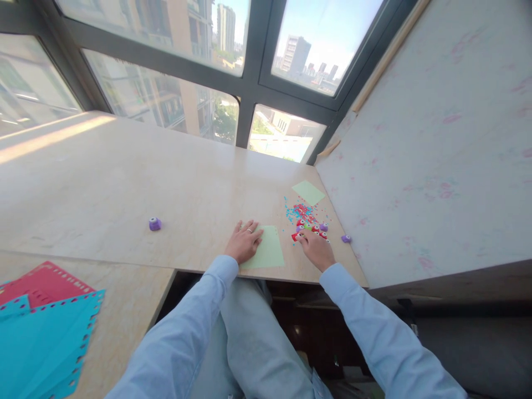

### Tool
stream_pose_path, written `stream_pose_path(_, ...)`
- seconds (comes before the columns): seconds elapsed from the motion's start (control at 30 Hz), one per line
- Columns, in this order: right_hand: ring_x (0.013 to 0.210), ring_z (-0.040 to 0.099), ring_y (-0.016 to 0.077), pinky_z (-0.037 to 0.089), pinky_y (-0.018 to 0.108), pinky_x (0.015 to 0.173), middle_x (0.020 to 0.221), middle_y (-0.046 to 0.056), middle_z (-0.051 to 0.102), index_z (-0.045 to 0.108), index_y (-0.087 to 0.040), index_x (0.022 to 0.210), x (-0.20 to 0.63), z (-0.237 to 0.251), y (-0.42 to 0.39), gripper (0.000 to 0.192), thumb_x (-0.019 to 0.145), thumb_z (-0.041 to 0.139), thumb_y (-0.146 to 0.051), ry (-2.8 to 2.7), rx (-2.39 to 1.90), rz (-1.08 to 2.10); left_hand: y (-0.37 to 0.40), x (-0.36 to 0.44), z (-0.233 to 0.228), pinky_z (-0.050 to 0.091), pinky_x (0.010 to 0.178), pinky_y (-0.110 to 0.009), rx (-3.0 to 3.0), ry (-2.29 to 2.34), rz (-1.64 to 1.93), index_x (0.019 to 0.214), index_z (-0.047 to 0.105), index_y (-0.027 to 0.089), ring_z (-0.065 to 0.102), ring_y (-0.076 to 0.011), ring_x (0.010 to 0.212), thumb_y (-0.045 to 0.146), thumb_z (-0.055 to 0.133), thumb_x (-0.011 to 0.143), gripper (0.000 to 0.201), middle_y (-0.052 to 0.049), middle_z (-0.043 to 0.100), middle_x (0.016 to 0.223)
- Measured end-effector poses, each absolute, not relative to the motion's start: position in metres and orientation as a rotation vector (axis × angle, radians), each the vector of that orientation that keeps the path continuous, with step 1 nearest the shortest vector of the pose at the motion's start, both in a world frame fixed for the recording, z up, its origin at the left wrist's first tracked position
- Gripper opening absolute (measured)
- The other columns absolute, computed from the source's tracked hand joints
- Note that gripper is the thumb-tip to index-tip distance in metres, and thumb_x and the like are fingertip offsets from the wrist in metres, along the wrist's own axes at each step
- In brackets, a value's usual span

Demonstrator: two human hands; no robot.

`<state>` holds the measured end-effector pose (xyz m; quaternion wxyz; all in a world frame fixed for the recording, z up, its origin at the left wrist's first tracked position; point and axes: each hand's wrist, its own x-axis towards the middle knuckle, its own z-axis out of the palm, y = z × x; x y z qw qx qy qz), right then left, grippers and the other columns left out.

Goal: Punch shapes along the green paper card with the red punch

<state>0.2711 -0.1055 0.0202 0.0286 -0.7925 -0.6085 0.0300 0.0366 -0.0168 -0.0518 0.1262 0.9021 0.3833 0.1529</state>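
My left hand (244, 243) lies with its fingers stretched out on the left part of a pale green paper sheet (269, 249) near the table's front edge. Small holes show along the sheet's upper right edge. To the right of it, my right hand (318, 249) is closed, its fingertips on a small red craft punch (295, 236); the fingers partly hide it. Just beyond that hand sits a cluster of small craft punches (311, 227) in red, purple and green. A heap of red and blue paper bits (302, 211) lies behind the cluster.
Another pale green sheet (308, 192) lies at the back right. One purple punch (346, 239) is by the wall, another purple punch (155, 224) stands far left. Red paper (58, 280) and blue paper (50, 343) with punched edges lie at the lower left. Windows (245, 83) border the back.
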Motion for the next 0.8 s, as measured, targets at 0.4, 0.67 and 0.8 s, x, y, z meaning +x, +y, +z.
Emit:
stream_pose_path(0.4,0.085,0.070,0.0210,0.039,0.026,0.066,0.092,0.007,0.075,0.064,-0.021,0.105,0.262,0.008,-0.134,0.020,0.099,0.050,-0.034,-1.942,-2.374,0.229,-0.017,0.036,-0.049,0.020,0.121,-0.058,2.557,1.082,0.479,0.130,0.065,0.026,0.040,-0.0279,0.144,0.024,0.048,0.095,0.039,-0.009,0.052,0.149)
stream_pose_path(0.67,0.089,0.072,0.0256,0.046,0.031,0.071,0.096,0.014,0.075,0.061,-0.019,0.115,0.248,0.009,-0.080,0.031,0.103,0.041,-0.038,-1.865,-2.560,0.097,-0.015,0.036,-0.050,0.020,0.121,-0.057,2.558,1.094,0.465,0.129,0.065,0.026,0.041,-0.0267,0.144,0.023,0.048,0.095,0.039,-0.009,0.052,0.149)
stream_pose_path(0.8,0.096,0.071,0.0260,0.047,0.031,0.075,0.101,0.015,0.074,0.061,-0.018,0.116,0.245,0.011,-0.066,0.030,0.102,0.043,-0.036,-1.863,-2.541,0.080,-0.015,0.036,-0.050,0.018,0.122,-0.057,2.542,1.112,0.463,0.129,0.065,0.027,0.040,-0.0252,0.144,0.018,0.046,0.094,0.041,-0.006,0.052,0.149)
